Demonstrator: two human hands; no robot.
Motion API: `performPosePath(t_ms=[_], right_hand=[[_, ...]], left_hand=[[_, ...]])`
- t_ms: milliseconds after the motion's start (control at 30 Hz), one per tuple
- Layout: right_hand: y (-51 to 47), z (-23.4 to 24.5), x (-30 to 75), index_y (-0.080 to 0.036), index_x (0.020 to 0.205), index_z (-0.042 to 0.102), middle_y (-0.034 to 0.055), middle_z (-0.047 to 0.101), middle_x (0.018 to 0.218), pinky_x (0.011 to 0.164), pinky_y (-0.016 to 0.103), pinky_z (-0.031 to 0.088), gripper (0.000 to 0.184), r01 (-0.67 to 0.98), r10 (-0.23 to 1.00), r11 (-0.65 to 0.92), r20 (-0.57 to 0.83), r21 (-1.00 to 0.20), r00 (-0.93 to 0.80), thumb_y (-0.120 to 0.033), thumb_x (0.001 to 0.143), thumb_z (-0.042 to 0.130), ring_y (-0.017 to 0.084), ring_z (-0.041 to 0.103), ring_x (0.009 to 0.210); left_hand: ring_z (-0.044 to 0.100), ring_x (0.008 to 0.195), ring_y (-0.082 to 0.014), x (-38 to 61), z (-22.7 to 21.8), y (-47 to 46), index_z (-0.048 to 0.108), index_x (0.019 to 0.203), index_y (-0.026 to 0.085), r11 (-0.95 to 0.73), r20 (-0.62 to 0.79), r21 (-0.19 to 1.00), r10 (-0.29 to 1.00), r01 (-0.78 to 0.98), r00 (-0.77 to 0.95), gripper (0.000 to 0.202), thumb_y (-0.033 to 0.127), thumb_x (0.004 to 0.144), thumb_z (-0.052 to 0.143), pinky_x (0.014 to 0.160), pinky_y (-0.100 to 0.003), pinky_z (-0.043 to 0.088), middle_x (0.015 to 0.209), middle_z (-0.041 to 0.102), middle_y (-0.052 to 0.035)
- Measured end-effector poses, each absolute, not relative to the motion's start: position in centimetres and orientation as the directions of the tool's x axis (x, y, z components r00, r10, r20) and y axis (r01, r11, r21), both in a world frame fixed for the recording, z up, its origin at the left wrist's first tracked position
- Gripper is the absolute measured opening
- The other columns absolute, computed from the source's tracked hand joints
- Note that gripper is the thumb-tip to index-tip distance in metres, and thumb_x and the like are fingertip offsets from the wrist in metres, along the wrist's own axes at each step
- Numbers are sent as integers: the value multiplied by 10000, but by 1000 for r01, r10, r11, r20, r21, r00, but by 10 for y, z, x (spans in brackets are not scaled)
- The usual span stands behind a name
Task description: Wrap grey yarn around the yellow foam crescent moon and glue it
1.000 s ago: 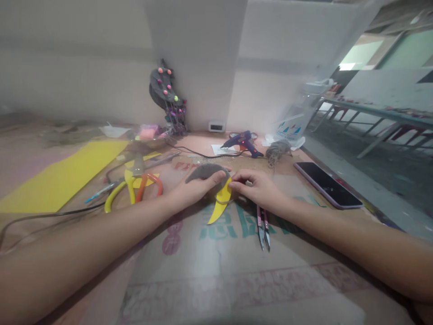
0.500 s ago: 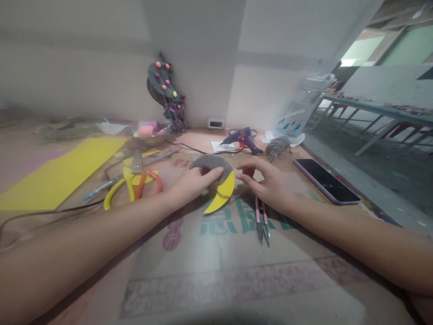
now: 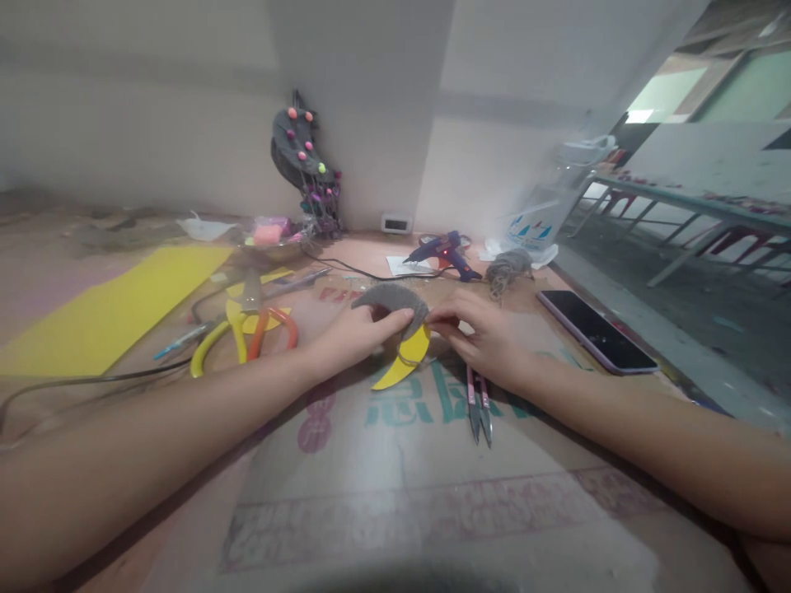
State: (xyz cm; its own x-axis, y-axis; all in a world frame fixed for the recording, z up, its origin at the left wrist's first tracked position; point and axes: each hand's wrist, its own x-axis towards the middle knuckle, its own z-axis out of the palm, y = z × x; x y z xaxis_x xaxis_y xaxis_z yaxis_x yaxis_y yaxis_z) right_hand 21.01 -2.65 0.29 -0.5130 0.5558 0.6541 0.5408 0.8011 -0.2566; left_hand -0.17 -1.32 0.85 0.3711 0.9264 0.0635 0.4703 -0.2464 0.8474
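Observation:
My left hand (image 3: 364,333) grips a yellow crescent (image 3: 404,362), its thumb lying across the upper part. That part is covered with wound grey yarn (image 3: 390,298), and one loose grey strand crosses the bare yellow lower end. At the crescent's right edge, my right hand (image 3: 473,325) is closed in a pinch; whatever lies between its fingertips is too small to make out. A pair of pink-handled thread snips (image 3: 479,412) lies below my right hand, points toward me. Under it all is a printed cardboard sheet (image 3: 371,478).
On the left are orange-and-yellow-handled scissors (image 3: 247,333), a pen (image 3: 182,339) and yellow sheet (image 3: 124,313). Behind stand a hot glue gun (image 3: 443,254), grey yarn ball (image 3: 510,270), small clock (image 3: 396,223) and decorated grey crescent (image 3: 297,148). A phone (image 3: 596,329) and water bottle (image 3: 537,210) are right.
My right hand has moved left to the crescent's edge, and its fingertips have closed from apart into a pinch. My left hand keeps its hold, with the crescent hardly shifted.

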Motion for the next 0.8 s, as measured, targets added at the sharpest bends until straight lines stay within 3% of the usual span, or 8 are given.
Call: performPosePath(t_ms=[167,400,500,667,800], right_hand=[[-26,2,210,-199,871,560,31,573,802,668,291,428,93,559,581,784,634,-268,-511,-154,923,496,169,543,766],[-32,4,210,-217,872,487,26,559,815,674,296,411,82,569,602,761,667,-313,-438,-175,938,460,162,511,741],[-31,4,211,-223,867,462,14,533,792,664,295,404,81,579,657,714,664,-394,-358,-210,945,446,160,498,722],[-19,4,219,-226,829,432,-20,449,716,628,278,384,184,497,780,588,609,-639,-140,-321,980,392,141,450,649],[-9,4,228,-217,728,430,-20,446,677,622,268,370,287,556,821,509,564,-657,-86,-362,973,395,140,447,654]], left_hand=[[572,624,-182,-1,10,-14,622,682,184,-218,22,837,930,502,366,475,618,811,480,582,-276,415,641,640,-26],[542,567,-156,-1,5,-11,654,773,184,-196,43,877,941,439,335,434,588,810,501,514,-254,400,634,627,-15],[547,574,-153,0,3,-10,667,810,182,-184,54,886,953,427,298,432,586,803,513,508,-248,403,673,647,-19],[567,608,-163,0,4,-7,679,833,180,-180,69,896,959,405,273,425,573,804,520,541,-248,425,676,655,-17],[563,607,-166,1,6,-7,679,826,182,-125,22,907,967,401,253,425,574,805,517,553,-254,424,656,651,-8]])
